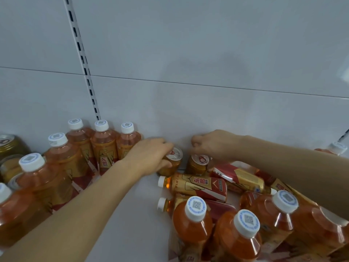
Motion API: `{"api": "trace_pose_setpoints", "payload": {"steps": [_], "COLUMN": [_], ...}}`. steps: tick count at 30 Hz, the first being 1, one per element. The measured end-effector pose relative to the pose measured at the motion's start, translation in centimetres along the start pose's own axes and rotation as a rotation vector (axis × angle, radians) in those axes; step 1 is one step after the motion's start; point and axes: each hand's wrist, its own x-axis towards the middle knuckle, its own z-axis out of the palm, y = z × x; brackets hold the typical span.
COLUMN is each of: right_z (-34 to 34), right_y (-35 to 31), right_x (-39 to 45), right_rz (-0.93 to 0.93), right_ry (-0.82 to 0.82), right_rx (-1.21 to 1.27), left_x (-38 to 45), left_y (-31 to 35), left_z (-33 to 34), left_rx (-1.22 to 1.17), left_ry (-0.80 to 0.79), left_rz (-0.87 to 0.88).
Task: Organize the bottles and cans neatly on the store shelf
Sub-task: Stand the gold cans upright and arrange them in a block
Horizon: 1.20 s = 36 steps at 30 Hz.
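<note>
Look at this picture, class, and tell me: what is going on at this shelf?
A person is sorting drinks on a white store shelf. The left hand grips a gold can at the back wall, and the right hand rests on top of a second can beside it. On the left, upright bottles already stand in rows. On the right, several bottles lie on their sides among upright ones, not yet tidied.

Left hand point(151, 156) covers tilted can point(172, 161) side; front bottles point(238, 237) cut off by bottom edge.
</note>
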Motion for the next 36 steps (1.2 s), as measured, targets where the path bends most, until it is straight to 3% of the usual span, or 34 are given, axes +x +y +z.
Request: {"api": "trace_pose_setpoints", "payload": {"steps": [6, 12, 19, 24, 31, 36], "right_z": [0.3, 0.6, -0.6, -3.7, -10.4, -14.9], "right_y": [0.0, -0.6, -0.3, 1.3, 2.0, 0.4], "right_x": [0.3, 0.5, 0.0, -2.1, -5.2, -6.9], "right_rz": [0.015, 0.026, 0.024, 0.143, 0.207, 0.217], "right_ry": [0.005, -0.015, -0.021, 0.023, 0.217, 0.453], "right_rx": [0.035, 0.001, 0.022, 0.201, 0.278, 0.416], "left_x": [-0.9, -0.3, -0.4, -0.8, -2.7, -6.4], "left_y": [0.0, 1.2, 2.2, 3.1, 3.7, 3.5], "left_z": [1.1, 2.4, 3.3, 1.1, -4.4, -7.8], "left_rx": [-0.209, -0.3, -0.418, -0.553, -0.716, -0.778], "left_ry": [0.066, 0.005, 0.132, 0.308, 0.603, 0.715], "left_rz": [-0.125, -0.19, -0.269, -0.341, -0.344, -0.341]}}
